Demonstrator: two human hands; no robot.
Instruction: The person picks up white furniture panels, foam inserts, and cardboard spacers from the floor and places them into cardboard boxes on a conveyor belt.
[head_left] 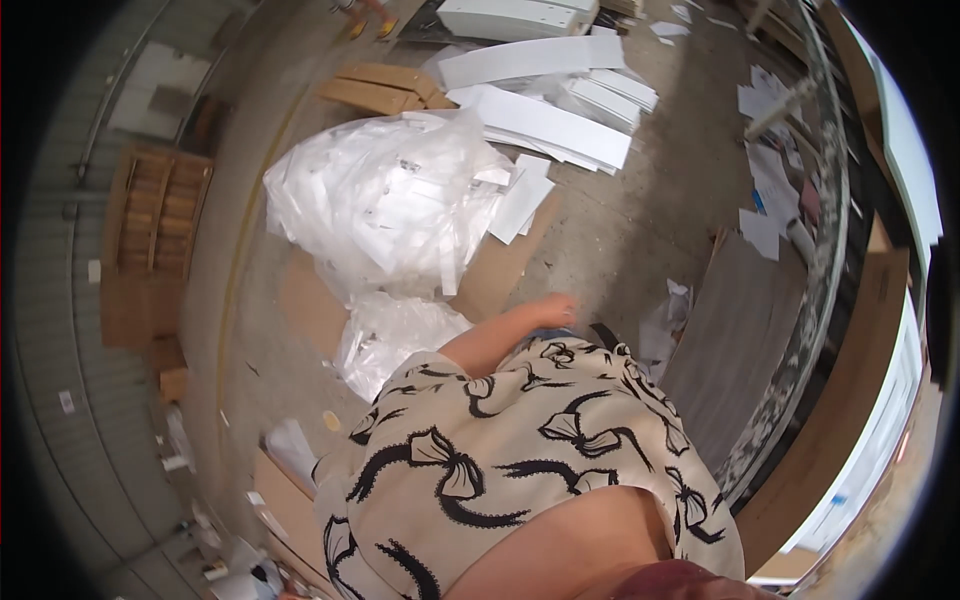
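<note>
My left hand (pixel 556 310) is held in front of my waist, with the forearm bent across from the left sleeve. Its fingers are small and partly turned away, so what they do is unclear, and I see nothing sticking out of them. My right hand does not show. The patterned cream top (pixel 560 430) fills the lower middle. Left of my hand, a big clear plastic bag (pixel 385 195) full of white scraps rests on flattened cardboard (pixel 505 255). A smaller clear bag (pixel 390 340) lies against it, closer to my arm.
Stacked white panels (pixel 550 125) and brown cardboard pieces (pixel 385 88) lie beyond the bags. On the right, a worn metal rail (pixel 835 190) runs beside a grey board (pixel 735 330) and paper scraps (pixel 775 185). A wooden pallet (pixel 160 210) stands far left. Another person's feet (pixel 372 25) show at the top.
</note>
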